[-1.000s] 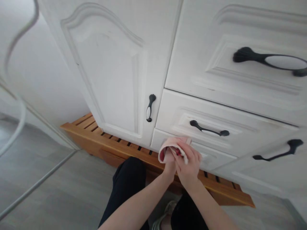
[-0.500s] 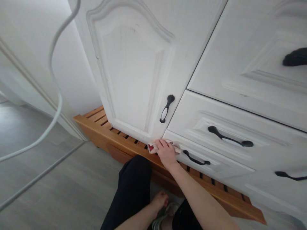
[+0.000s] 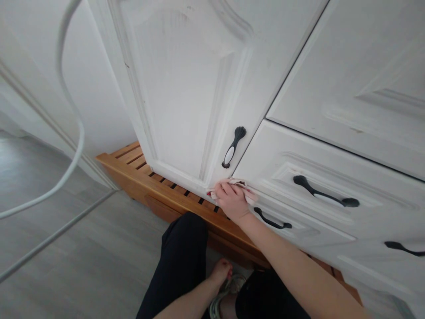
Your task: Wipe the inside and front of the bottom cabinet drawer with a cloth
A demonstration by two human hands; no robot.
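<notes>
My right hand (image 3: pixel 231 203) is closed on a crumpled pale pink cloth (image 3: pixel 249 195) with a bit of red at its left edge. It presses the cloth against the lower corner of the white cabinet door (image 3: pixel 175 97), where the door meets the drawers. A black door handle with a white inlay (image 3: pixel 233 147) sits just above the cloth, and a black drawer handle (image 3: pixel 272 220) is to its right. Low in the view, between my knees, my left hand (image 3: pixel 221 271) has its fingers curled; whether it holds anything cannot be made out.
A slatted wooden bench (image 3: pixel 166 195) runs under the cabinet, close to my dark-trousered knee (image 3: pixel 186 235). At the left a white cable (image 3: pixel 79 128) hangs over the grey floor (image 3: pixel 83 266). More drawers (image 3: pixel 318 168) with black handles stand at the right.
My right hand and the cloth have moved slightly up the cabinet front, off the bench edge. The view has come a little closer to the cabinet.
</notes>
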